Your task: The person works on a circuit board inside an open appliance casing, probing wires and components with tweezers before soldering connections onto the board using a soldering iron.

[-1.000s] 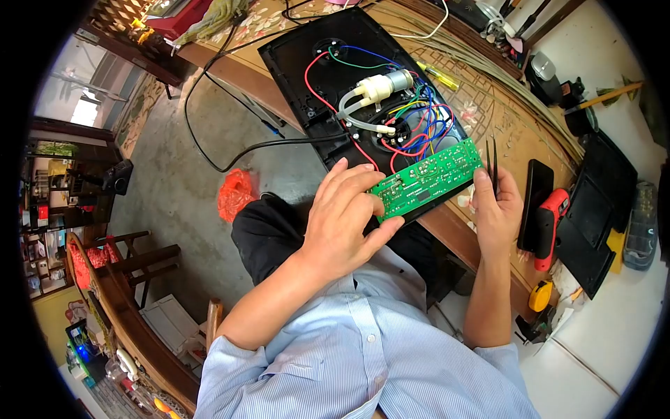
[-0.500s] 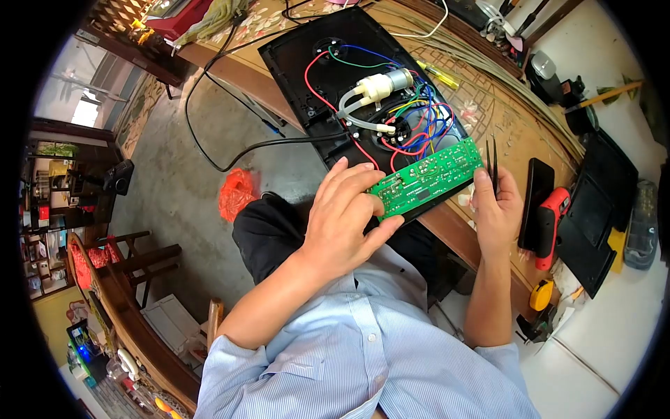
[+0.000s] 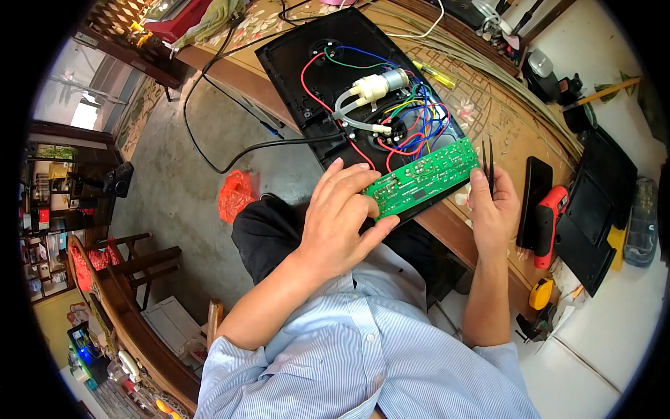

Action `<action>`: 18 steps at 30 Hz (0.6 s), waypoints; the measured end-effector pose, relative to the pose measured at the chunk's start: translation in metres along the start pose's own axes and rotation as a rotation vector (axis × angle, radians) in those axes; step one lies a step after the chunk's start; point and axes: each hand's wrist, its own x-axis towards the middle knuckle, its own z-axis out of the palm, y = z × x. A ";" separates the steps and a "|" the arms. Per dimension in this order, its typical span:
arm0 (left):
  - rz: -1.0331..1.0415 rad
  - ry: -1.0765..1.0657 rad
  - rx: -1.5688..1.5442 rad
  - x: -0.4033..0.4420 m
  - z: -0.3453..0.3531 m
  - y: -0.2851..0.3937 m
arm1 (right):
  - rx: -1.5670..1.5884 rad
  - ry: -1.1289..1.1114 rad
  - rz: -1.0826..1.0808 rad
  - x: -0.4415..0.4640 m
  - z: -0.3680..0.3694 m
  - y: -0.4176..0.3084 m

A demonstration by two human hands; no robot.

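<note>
A green circuit board [image 3: 426, 178] lies tilted over the near end of a black panel [image 3: 293, 63]. My left hand [image 3: 342, 216] grips the board's left end between thumb and fingers. Dark tweezers [image 3: 488, 162] stick up from my right hand [image 3: 497, 209], whose thumb is at the board's right end. Beyond the board, red, blue, green and yellow wires [image 3: 426, 122] crowd the panel. A cream and silver pump [image 3: 373, 87] with clear tubing [image 3: 349, 120] sits on the panel's middle.
On the wooden table [image 3: 502, 98] are a yellow screwdriver [image 3: 434, 73], a black phone [image 3: 535, 192] and a red-and-black tool [image 3: 551, 223]. A yellow tape measure [image 3: 540, 294] is nearer me. A black cable [image 3: 255, 146] hangs beside the table; a red bag [image 3: 237, 195] lies on the floor.
The panel and board have shifted slightly to the left. My right hand has moved a little left with the tweezers. Both hands keep their grip.
</note>
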 end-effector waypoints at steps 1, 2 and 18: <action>0.003 0.001 -0.001 0.000 0.000 0.000 | -0.002 0.003 0.001 0.000 0.000 0.000; 0.001 -0.006 -0.002 -0.002 -0.001 0.000 | 0.000 0.006 0.007 -0.003 0.000 0.001; 0.002 -0.001 -0.008 -0.002 0.001 -0.004 | 0.013 -0.018 0.001 0.000 0.001 0.001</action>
